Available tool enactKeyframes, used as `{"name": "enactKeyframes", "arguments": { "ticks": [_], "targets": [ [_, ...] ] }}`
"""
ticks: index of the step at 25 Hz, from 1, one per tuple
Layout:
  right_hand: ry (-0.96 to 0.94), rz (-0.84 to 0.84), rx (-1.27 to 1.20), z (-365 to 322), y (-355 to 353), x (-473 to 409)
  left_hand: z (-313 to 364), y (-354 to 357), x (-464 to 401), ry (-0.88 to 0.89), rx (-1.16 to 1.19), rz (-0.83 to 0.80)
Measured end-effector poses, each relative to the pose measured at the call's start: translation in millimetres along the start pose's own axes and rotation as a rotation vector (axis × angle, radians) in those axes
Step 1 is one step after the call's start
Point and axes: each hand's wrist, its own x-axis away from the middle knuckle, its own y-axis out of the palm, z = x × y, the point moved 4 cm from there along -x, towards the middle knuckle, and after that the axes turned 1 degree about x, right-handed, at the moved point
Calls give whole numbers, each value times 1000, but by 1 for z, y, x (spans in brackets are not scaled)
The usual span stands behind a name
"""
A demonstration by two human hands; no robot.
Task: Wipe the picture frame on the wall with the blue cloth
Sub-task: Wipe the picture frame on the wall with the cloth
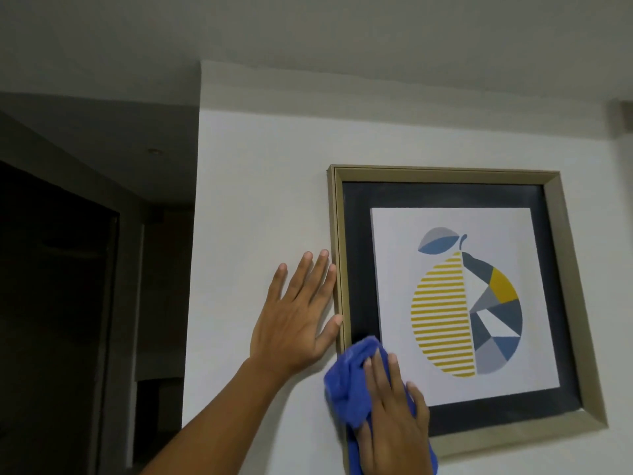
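A gold picture frame (pixel 561 255) hangs on the white wall, holding a dark mat and a print of a striped yellow and blue pear. My right hand (pixel 394 426) presses a bunched blue cloth (pixel 349 385) against the frame's lower left corner, covering that corner. My left hand (pixel 294 317) lies flat on the wall with fingers spread, its fingertips and thumb touching the frame's left edge.
The white wall (pixel 260 200) ends at a corner on the left, beyond which lies a dark doorway (pixel 58 303). A ceiling ledge (pixel 376 97) runs above the frame. At the far right the wall turns at a corner (pixel 620 132).
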Motion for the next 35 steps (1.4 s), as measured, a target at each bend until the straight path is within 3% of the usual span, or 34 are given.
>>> {"name": "enactKeyframes", "arguments": {
  "ticks": [3,6,9,14,18,20,23,26,30,32,35],
  "targets": [
    [-85,211,-6,-8,-41,-73,-1,2,1,11,28,24],
    [-51,360,-66,-28,-85,-163,-2,4,1,11,22,43],
    [-40,422,9,-36,-111,-213,-2,4,3,-13,0,42],
    [-96,373,-57,-24,-71,-136,-1,1,1,-17,3,40],
    [-46,171,121,-6,6,1,-2,1,-2,-24,-21,26],
    [-24,78,172,3,20,26,0,1,-1,-20,-38,28],
    [-73,125,181,6,0,-6,-1,1,-3,-15,-28,36],
    [-136,239,-2,-7,-46,-79,-2,8,0,13,-1,44],
    [-70,343,58,-28,-103,-184,-2,6,3,0,-39,63],
    [-55,373,32,-30,-104,-193,-1,1,2,-12,-56,57],
    [-46,385,-146,-28,-73,-138,-1,0,1,-1,-19,59]
  ]
}}
